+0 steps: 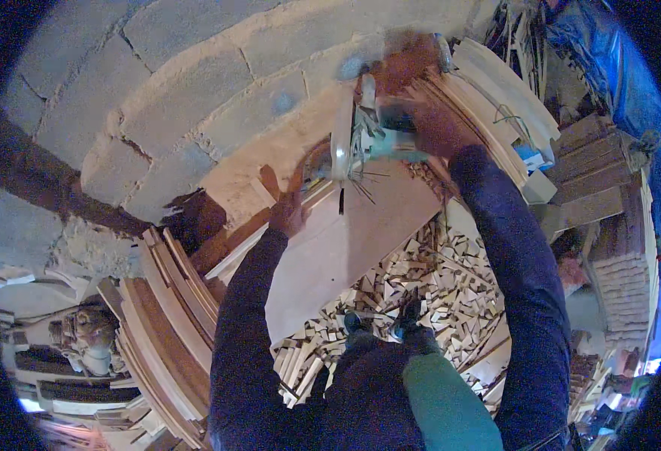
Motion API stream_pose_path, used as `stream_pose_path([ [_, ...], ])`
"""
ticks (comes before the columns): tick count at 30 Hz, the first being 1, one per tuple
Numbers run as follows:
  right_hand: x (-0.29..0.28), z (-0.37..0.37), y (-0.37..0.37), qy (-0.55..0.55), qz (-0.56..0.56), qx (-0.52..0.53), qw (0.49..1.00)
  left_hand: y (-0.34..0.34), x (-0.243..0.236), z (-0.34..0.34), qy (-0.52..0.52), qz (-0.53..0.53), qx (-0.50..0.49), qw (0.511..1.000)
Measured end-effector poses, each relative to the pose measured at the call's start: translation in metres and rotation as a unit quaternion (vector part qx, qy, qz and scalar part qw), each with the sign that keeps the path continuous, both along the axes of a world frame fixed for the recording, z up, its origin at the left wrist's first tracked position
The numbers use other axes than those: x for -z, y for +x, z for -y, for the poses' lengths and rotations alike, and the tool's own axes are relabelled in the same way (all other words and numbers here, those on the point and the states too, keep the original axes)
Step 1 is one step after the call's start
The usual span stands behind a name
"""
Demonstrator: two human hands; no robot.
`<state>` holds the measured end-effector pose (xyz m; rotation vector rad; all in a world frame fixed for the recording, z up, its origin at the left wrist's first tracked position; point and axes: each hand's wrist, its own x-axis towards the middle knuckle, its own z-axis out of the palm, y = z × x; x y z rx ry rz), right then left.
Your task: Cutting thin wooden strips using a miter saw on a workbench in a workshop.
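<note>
Head view: one machine (368,120), metal and teal, at the far middle, standing at the far end of a flat, pale brown surface (323,255); a dark slit in the surface, just near of the machine.

Hands, two, bare. Left hand (289,214): at the left edge of the surface, beside thin wood strips (317,197), fingers spread and pointing far; whether it grips a strip, cannot tell. Right hand (442,129): blurred, just right of the machine; its grip cannot be told.

Sleeves, dark, one pair, reaching far on either side of the surface.

Offcuts (451,293), many, small, pale, angular: heaped near and right of the surface. Planks (507,94), long, pale: far right, beyond the right hand. Boards (165,331), stacked: left of the left sleeve. Motor (86,338), dusty: far left. Wall (173,98), grey block: far side. Tarp (608,68), blue: far right.
</note>
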<state>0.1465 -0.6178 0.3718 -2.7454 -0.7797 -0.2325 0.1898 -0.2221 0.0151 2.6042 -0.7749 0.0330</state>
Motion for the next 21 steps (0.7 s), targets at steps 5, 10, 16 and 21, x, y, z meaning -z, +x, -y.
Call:
stream_pose_path([
  [5,0.007,0.018,0.028,-0.132,0.089,0.091,0.983,-0.012,-0.020,0.002,0.051,0.062,-0.005,0.997],
  [10,0.007,0.033,0.046,-0.283,0.045,0.120,0.951,-0.020,-0.036,0.006,0.030,-0.028,-0.046,0.998],
  [16,0.018,0.053,0.063,-0.111,0.148,-0.067,0.980,-0.087,-0.022,-0.006,0.037,0.188,-0.201,0.961],
  [21,0.023,0.061,0.064,-0.068,0.023,0.085,0.994,-0.247,-0.013,-0.016,-0.218,-0.010,-0.419,0.882],
])
